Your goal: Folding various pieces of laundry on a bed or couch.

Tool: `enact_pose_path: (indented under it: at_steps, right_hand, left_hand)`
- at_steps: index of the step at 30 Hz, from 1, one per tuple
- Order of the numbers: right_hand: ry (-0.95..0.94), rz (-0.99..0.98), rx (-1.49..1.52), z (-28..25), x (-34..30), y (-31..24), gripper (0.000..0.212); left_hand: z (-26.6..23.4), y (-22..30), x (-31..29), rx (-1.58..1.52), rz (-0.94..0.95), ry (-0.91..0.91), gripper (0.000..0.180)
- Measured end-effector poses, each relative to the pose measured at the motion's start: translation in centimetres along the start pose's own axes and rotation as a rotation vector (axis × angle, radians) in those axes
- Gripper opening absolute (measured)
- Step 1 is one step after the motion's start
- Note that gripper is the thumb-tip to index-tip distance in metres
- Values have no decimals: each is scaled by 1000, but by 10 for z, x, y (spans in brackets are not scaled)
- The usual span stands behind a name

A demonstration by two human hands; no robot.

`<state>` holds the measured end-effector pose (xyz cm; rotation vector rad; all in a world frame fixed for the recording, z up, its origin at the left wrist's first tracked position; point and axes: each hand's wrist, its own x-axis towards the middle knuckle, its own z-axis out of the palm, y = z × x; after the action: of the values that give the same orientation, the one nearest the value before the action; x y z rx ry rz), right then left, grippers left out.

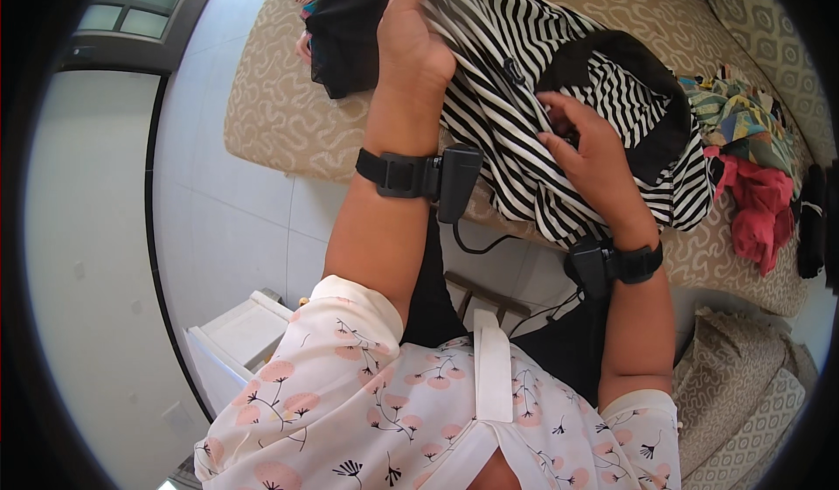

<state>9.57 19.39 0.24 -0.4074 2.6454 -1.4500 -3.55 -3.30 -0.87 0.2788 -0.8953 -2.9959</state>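
A black-and-white striped shirt (498, 97) with a wide black band (669, 110) lies spread over the patterned cushion before me. My left hand (415, 49) is at its far left part, closed on the cloth, its fingertips partly hidden by the wrist and fabric. Lower and to the right, my right hand (594, 154) has its fingers curled at the shirt's middle edge, pinching the striped fabric near the black band. Each wrist wears a black strap with a small dark device.
Dark and pink clothes (350, 40) are heaped at the far left of the patterned seat (271, 114). Toward the right lie a multicoloured garment (743, 123) and a red cloth (759, 206). A white piece of furniture (236, 337) stands at lower left, beside a pale door (96, 228).
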Motion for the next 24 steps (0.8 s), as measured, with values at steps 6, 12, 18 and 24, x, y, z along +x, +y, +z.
enact_pose_path:
  at_steps: [6,12,18,24]
  right_hand:
    - [229,14,-46,-20,10,18,18]
    - [876,168,595,-90,6,53,17]
    - [1232,-57,798,-120,-7,74,26]
    - [943,74,-189,-105,-4,65,25]
  left_hand:
    - [4,0,-5,6,87,25,25]
    - [57,-5,-44,342,13,-183,28]
    - [34,-23,-38,861,18,-349,34]
    - [24,-43,-39,1432,227,-510,36]
